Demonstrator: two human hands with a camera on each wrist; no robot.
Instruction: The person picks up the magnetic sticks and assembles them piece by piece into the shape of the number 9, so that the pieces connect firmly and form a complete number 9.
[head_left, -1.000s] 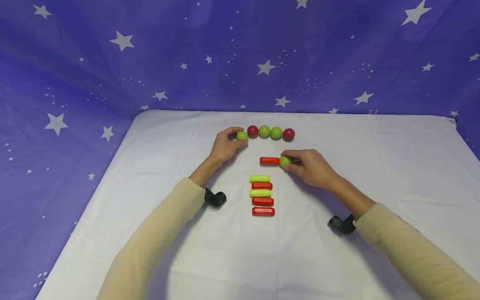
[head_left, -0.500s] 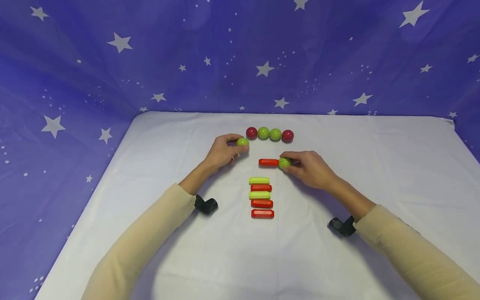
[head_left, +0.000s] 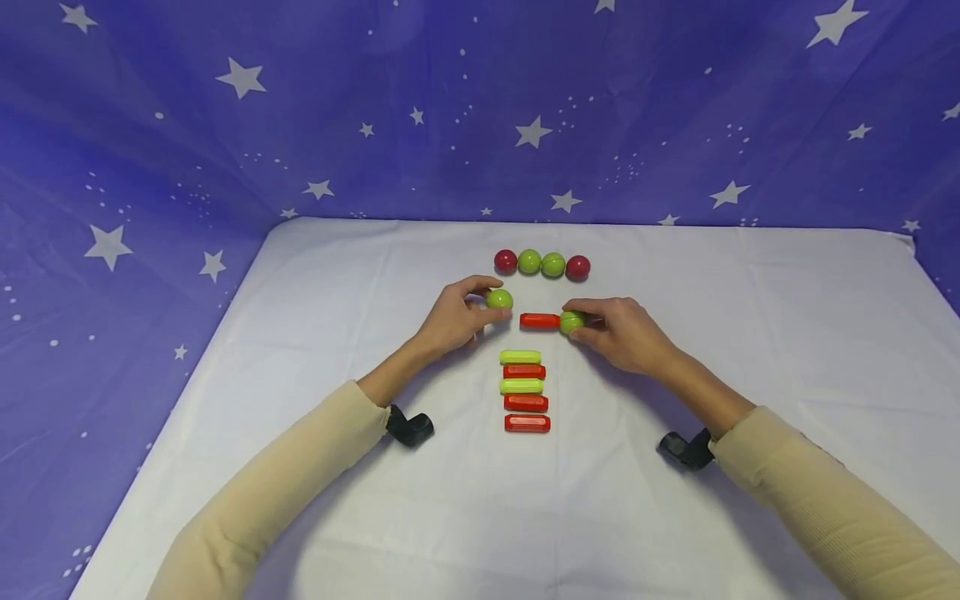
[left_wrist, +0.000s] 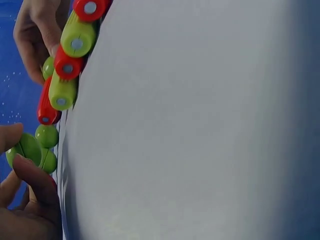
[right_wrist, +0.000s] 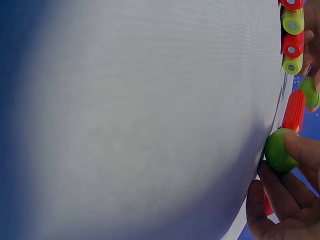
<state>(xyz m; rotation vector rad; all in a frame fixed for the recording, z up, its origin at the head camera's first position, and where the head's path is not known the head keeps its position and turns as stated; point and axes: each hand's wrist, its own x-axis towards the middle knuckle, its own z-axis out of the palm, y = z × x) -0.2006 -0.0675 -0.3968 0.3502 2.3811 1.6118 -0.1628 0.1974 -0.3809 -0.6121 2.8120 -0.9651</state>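
My left hand [head_left: 454,318] pinches a green ball [head_left: 499,300] between thumb and fingers, a short gap from the left end of a red rod [head_left: 539,321]. My right hand [head_left: 624,335] grips another green ball [head_left: 572,322], which meets the rod's right end. The right wrist view shows this right-hand green ball [right_wrist: 280,151] near the red rod [right_wrist: 294,111], with the left hand's green ball [right_wrist: 308,92] beyond. In the left wrist view, thumb and fingers hold the left green ball [left_wrist: 26,151].
Behind the hands runs a row of two red balls [head_left: 506,262] and two green balls [head_left: 529,262]. Nearer lies a stack of loose rods, yellow-green [head_left: 521,387] and red [head_left: 527,423], with silvery discs at their ends. A white cloth [head_left: 600,517] covers the table; a starry blue curtain [head_left: 465,108] hangs behind.
My left hand has drawn its green ball away from the left end of the back row, nearer and to the right, toward the red rod. My right hand has stayed in place.
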